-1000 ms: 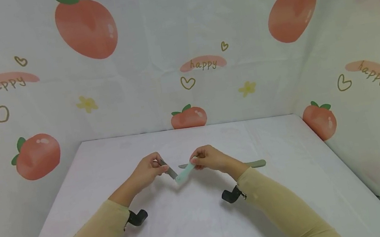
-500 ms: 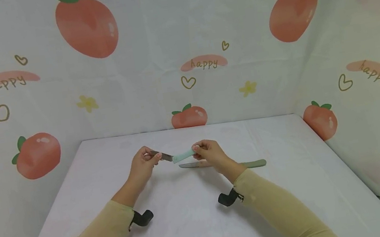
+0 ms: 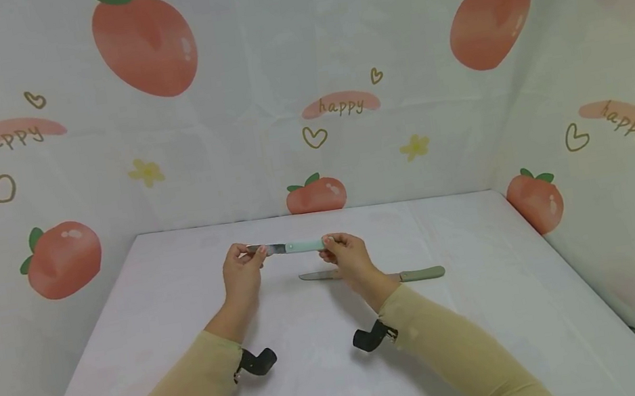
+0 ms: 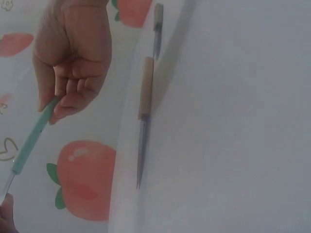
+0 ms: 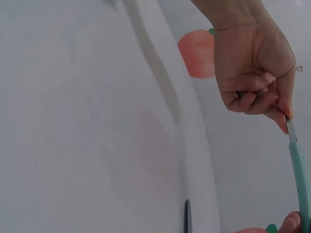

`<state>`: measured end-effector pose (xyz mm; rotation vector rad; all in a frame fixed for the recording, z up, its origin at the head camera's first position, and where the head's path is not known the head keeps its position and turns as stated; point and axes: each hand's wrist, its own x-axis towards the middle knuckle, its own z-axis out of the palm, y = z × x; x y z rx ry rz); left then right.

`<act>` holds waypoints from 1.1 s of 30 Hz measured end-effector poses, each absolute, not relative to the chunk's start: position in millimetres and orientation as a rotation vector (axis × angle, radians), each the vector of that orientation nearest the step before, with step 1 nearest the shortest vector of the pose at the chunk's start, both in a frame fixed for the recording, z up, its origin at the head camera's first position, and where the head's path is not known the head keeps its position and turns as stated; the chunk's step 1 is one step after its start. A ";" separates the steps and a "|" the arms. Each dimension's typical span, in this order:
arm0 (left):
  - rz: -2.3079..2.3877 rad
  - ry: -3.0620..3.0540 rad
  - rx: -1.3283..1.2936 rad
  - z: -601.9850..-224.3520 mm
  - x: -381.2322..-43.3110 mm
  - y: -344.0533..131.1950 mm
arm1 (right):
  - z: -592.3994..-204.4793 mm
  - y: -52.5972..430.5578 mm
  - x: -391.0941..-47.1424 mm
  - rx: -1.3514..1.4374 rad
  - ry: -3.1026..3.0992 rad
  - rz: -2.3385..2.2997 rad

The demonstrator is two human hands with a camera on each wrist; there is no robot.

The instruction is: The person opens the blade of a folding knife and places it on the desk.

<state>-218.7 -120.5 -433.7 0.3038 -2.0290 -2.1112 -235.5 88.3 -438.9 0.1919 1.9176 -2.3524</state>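
Note:
A folding knife with a mint-green handle (image 3: 303, 246) is held level above the far part of the table, its blade in line with the handle. My left hand (image 3: 241, 276) pinches the blade (image 3: 276, 249) between thumb and fingers. At the other end, my right hand (image 3: 353, 261) grips the tail of the handle. Below lies a second knife with a tan handle (image 4: 146, 87), its blade (image 3: 318, 276) pointing left; the right hand covers most of its handle in the head view. Farther right lies a third knife with an olive-green handle (image 3: 423, 274).
The white table (image 3: 319, 375) reaches back to a printed cloth backdrop (image 3: 241, 100) with fruit drawings, which also hangs along both sides. A black wrist camera (image 3: 258, 362) sticks out from the left sleeve, another black camera (image 3: 370, 338) from the right.
Both hands have risen and turned, lifting the folding knife. Its blade and handle, bent in a V a second ago, have swung open into a straight line.

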 end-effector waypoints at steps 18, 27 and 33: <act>-2.067 -2.271 0.308 -439.8 -213.2 -141.9 | -433.3 103.0 -234.0 0.024 2.009 -2.069; -2.080 -2.398 0.337 -441.1 -207.2 -153.2 | -438.7 111.4 -234.5 -0.097 2.096 -1.875; -2.076 -2.473 0.380 -442.0 -204.8 -155.9 | -443.4 114.4 -234.6 -0.119 2.132 -1.798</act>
